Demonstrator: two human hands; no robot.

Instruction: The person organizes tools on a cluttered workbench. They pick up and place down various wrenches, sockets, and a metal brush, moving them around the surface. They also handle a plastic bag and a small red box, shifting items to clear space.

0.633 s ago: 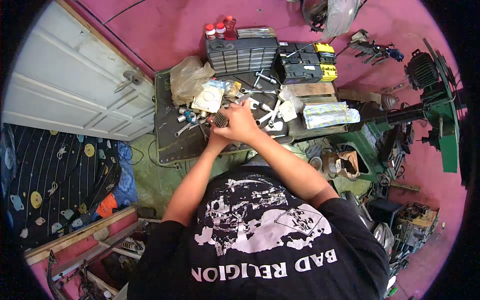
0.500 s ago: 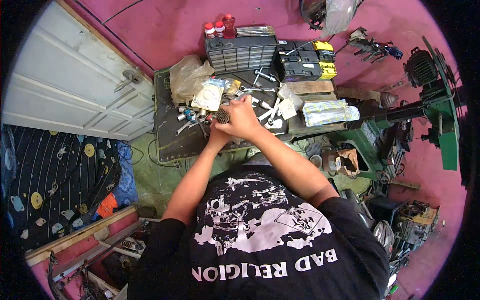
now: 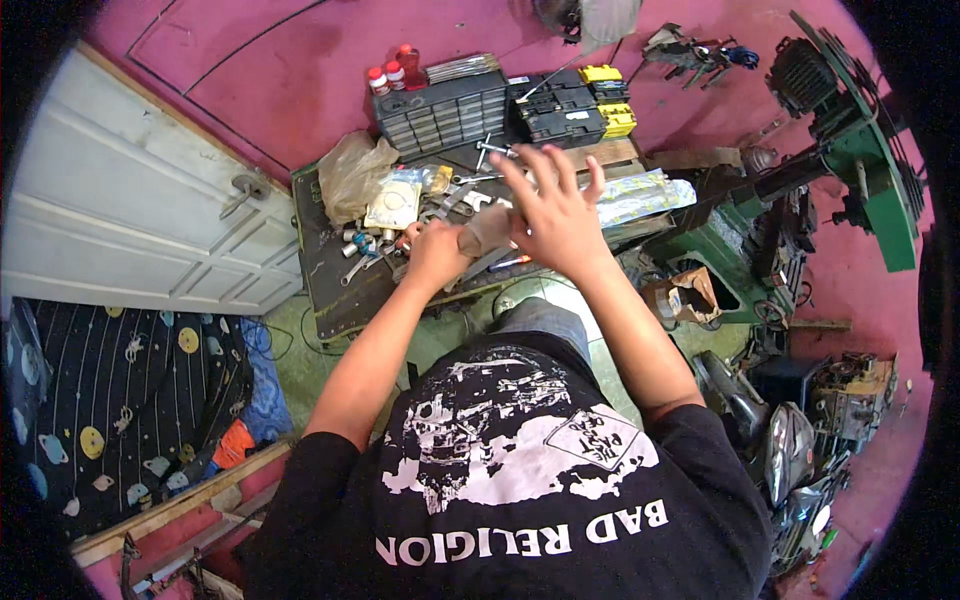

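Note:
My left hand [image 3: 437,255] is closed in a fist over the near edge of the workbench. From it toward my other hand sticks a blurred, grey-brown, roughly cylindrical piece [image 3: 487,231], whose kind I cannot make out. Its right end lies by the thumb of my right hand [image 3: 560,218], which is open with the fingers spread. Under and around both hands lie loose wrenches [image 3: 360,268], sockets [image 3: 357,240] and a blue-and-orange tool [image 3: 510,263]. Beyond the left hand rests a clear packet with a ring-shaped part [image 3: 395,203].
A black drawer cabinet [image 3: 445,118] stands at the bench's back, with red-capped bottles [image 3: 393,75] on top. Beside it are black-and-yellow cases [image 3: 570,110]. A crumpled plastic bag [image 3: 350,175] lies left, near a white door [image 3: 150,190]. Right stands a green machine [image 3: 880,200].
My hands were together around a piece with a dark, knurled end. Now the right hand has opened and moved right, while the left stays closed. The view has shifted slightly.

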